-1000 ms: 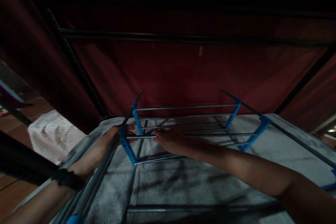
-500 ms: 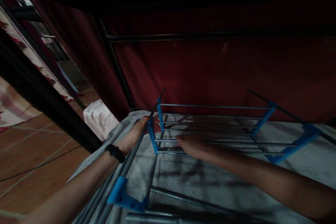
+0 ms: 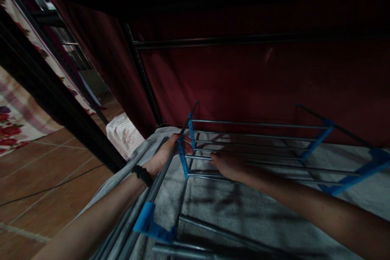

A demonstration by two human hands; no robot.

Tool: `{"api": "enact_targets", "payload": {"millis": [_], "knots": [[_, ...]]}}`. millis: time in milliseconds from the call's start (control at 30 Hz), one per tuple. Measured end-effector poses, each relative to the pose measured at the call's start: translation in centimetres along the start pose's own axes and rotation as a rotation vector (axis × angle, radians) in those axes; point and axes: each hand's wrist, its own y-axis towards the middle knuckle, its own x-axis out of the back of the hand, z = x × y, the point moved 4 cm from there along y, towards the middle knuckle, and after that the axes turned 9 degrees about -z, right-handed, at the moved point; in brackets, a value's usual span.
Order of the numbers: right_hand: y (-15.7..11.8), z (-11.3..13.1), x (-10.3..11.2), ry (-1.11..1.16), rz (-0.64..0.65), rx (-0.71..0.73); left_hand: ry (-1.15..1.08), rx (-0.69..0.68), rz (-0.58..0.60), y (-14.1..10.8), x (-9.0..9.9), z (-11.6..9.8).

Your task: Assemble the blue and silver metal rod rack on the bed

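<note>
A rack of grey metal tubes (image 3: pixel 258 123) with blue plastic brackets (image 3: pixel 317 142) lies on a grey blanket. My left hand (image 3: pixel 172 148), a black band on its wrist, is closed around the rack's left side by a blue bracket (image 3: pixel 183 158). My right hand (image 3: pixel 227 164) has its fingers closed on a crosswise tube (image 3: pixel 199 157), just right of that bracket. Nearer me, another blue bracket (image 3: pixel 152 225) sits at the lower end of the left side tube.
Loose tubes (image 3: pixel 219 229) lie on the blanket (image 3: pixel 207 203) at the front, with more along its left edge. A dark metal post (image 3: pixel 70 118) slants at left. Red cloth (image 3: pixel 243 77) hangs behind. Striped cloth (image 3: pixel 124 134) lies beyond the blanket by the tiled floor (image 3: pixel 45 178).
The whole view has shifted, so things appear slightly further right. My right hand's crosswise tube sits a little higher at its left end, nearer the bracket's middle. Both hands keep their hold.
</note>
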Motion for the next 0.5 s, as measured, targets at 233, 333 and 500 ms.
{"api": "enact_targets", "payload": {"millis": [233, 333, 500], "knots": [[0.0, -0.1, 0.2, 0.035, 0.017, -0.025, -0.032, -0.004, 0.029, 0.7, 0.2, 0.5], [-0.1, 0.0, 0.5, 0.053, 0.019, -0.035, -0.06, -0.009, 0.022, 0.2, -0.2, 0.1], [-0.1, -0.1, 0.4, 0.064, 0.014, -0.049, -0.104, 0.003, 0.018, -0.6, -0.9, -0.3]]}}
